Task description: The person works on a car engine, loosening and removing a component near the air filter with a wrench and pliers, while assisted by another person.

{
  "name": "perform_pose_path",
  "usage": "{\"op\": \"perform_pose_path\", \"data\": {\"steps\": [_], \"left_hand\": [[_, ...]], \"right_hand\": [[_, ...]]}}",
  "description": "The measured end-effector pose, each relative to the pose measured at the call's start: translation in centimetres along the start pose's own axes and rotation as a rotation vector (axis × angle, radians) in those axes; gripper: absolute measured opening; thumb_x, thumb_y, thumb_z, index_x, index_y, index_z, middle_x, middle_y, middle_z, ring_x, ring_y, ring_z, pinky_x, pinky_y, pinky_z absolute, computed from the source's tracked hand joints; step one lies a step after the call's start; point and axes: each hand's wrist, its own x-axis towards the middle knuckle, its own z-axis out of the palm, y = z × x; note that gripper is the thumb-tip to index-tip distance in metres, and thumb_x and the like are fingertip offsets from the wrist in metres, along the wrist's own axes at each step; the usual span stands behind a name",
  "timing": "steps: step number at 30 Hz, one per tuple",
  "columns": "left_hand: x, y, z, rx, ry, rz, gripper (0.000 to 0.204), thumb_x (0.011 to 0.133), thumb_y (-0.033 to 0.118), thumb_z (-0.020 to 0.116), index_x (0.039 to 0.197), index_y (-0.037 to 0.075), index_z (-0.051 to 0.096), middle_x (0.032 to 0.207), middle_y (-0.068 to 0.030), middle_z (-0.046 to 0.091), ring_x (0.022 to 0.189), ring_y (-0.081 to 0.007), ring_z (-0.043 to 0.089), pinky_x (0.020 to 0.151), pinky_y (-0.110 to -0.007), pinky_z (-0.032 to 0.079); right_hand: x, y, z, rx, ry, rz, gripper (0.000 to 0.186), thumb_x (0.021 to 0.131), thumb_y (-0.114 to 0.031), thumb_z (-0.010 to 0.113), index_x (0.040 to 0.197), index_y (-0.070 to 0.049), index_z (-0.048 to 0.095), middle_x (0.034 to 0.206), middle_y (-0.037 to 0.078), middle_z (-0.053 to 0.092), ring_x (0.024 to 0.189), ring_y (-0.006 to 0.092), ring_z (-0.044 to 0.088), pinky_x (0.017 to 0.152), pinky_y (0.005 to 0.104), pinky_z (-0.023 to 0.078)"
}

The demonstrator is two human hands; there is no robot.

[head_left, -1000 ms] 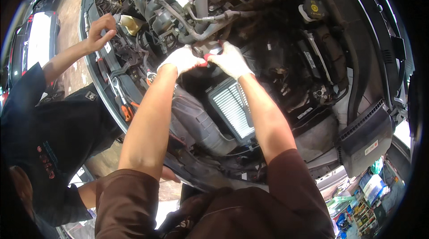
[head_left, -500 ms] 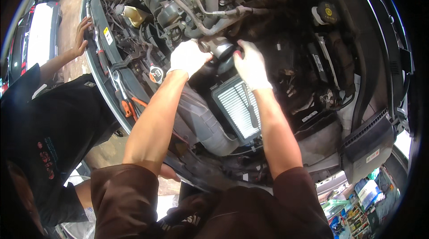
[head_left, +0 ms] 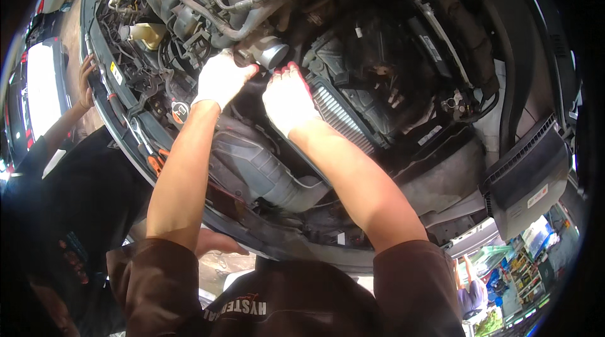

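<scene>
My left hand point(head_left: 224, 81), in a white glove with red fingertips, is curled at the left of a metal cylindrical fitting point(head_left: 272, 54) below the engine hoses; what its fingers grip is hidden. My right hand point(head_left: 287, 97), gloved the same way, has its fingers bent and close together just below that fitting's round end; what they hold, if anything, is hidden. A pleated white air filter point(head_left: 340, 116) in a dark frame lies beside and partly behind my right forearm. A pale reservoir point(head_left: 144, 35) sits left of the hoses.
At left, a co-worker's hand point(head_left: 87, 81) rests by the body edge, near tools with orange handles point(head_left: 157, 162); another hand point(head_left: 220, 242) shows under my left forearm. A dark cover point(head_left: 523, 179) stands at right. Another person point(head_left: 469, 296) is at lower right. A car point(head_left: 44, 85) is behind.
Both my hands appear further left as the view has shifted. My right hand has come in from beside the fitting to beneath its end, fingers closer together. The co-worker's raised hand has dropped to the edge.
</scene>
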Motion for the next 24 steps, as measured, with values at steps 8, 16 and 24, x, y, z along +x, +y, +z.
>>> {"op": "perform_pose_path", "data": {"steps": [8,16,24], "left_hand": [[0.1,0.1,0.4,-0.048,0.07,0.047,0.064,0.086,0.038,0.085,0.134,-0.003,0.071,0.125,-0.0293,0.077,0.12,-0.0451,0.073,0.106,-0.048,0.056],[-0.1,-0.7,1.3,-0.023,0.126,0.085,0.072,0.088,0.042,0.084,0.138,-0.007,0.067,0.128,-0.0321,0.074,0.125,-0.0453,0.07,0.108,-0.048,0.055],[-0.6,-0.4,1.7,0.157,0.155,0.135,0.068,0.086,0.046,0.086,0.125,-0.007,0.07,0.121,-0.0297,0.074,0.119,-0.0427,0.072,0.104,-0.047,0.056]], "right_hand": [[0.9,0.7,0.8,0.069,-0.111,0.003,0.051,0.105,-0.015,0.055,0.147,0.011,0.064,0.15,0.027,0.067,0.145,0.0372,0.061,0.133,0.052,0.031],[0.5,0.9,1.5,-0.038,-0.071,-0.029,0.055,0.107,-0.018,0.054,0.155,0.009,0.058,0.157,0.022,0.064,0.149,0.0335,0.058,0.133,0.0532,0.031],[1.9,2.2,1.3,0.062,-0.071,-0.059,0.036,0.104,-0.019,0.06,0.132,-0.008,0.08,0.14,0.013,0.073,0.139,0.0291,0.062,0.131,0.0586,0.033]]}}
